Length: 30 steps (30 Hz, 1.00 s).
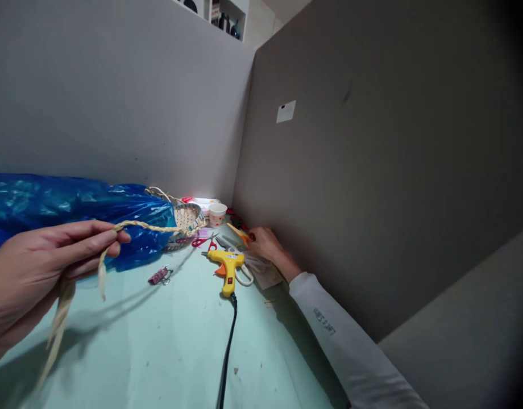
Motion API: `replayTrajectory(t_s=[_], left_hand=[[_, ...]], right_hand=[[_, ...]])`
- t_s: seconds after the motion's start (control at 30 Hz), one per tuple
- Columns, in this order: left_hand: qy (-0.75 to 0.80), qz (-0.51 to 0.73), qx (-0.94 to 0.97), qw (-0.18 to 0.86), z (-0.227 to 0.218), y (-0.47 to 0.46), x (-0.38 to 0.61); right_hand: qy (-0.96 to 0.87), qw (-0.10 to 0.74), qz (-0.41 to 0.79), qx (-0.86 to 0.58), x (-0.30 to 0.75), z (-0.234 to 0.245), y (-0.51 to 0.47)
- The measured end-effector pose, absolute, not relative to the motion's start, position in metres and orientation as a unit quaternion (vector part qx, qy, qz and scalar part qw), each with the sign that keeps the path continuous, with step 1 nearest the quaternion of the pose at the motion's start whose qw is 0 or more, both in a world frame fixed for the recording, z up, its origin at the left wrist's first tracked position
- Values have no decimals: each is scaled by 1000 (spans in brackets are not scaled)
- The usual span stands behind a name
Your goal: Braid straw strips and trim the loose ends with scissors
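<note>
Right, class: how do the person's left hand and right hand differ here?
The left hand is raised near the camera; the right hand is stretched far out, low by the wall. The left hand pinches a braided strand; the right hand touches an orange tool, grip unclear. Both are bare.

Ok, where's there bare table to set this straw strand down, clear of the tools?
Widest bare patch: the table near you, between the left hand with its straw strand and the black cord. A narrower strip lies between cord and right sleeve. Crowded at the far corner: glue gun, red scissors, basket, cup, right hand.
</note>
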<state>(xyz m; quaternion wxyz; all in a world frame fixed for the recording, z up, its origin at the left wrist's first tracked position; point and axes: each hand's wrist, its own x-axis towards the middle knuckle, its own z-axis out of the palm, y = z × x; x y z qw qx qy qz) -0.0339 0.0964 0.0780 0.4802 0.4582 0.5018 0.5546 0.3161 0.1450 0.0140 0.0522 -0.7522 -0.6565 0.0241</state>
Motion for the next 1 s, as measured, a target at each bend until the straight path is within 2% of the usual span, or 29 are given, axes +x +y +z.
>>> replayTrajectory(t_s=[0.23,0.57,1.0], left_hand=[[506,543,471,478,74,103,-38],[501,551,460,483,71,107,-41],[528,532,444,491,88,92,-29]], right_hand=[[-655,70,8,-752,311,15,141],[-720,17,81,-689,295,17,98],[-764,56,52,-640,258,14,57]])
